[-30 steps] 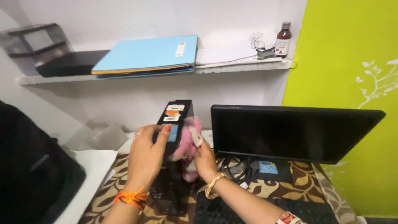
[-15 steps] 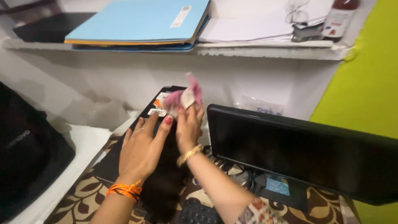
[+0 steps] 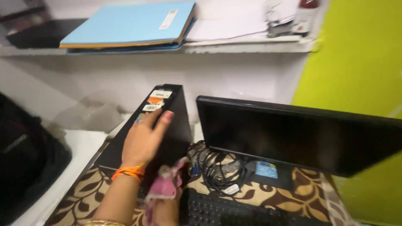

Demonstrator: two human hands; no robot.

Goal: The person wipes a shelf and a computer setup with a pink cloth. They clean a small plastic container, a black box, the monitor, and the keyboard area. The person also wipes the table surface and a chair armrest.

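One black computer tower (image 3: 167, 125), upright on patterned desk mat (image 3: 289, 201), beside one black monitor (image 3: 301, 134); three stickers seen on top. Left hand (image 3: 144, 140) laid flat on tower, fingers together. One pink cloth (image 3: 165, 186) bunched in right hand (image 3: 165, 209).

There is 1 view only, from a camera worn on the person's head, looking forward and steeply down over the desk from close range, so no second view shares any of the scene. The left hand (image 3: 144, 140) and the right hand (image 3: 165, 207) enter from the near bottom edge, with the black computer tower (image 3: 169, 125) straight ahead at centre. The monitor (image 3: 301, 134) fills the right half, while the wall shelf (image 3: 251, 45) runs along the far top edge, tilted slightly in the frame.
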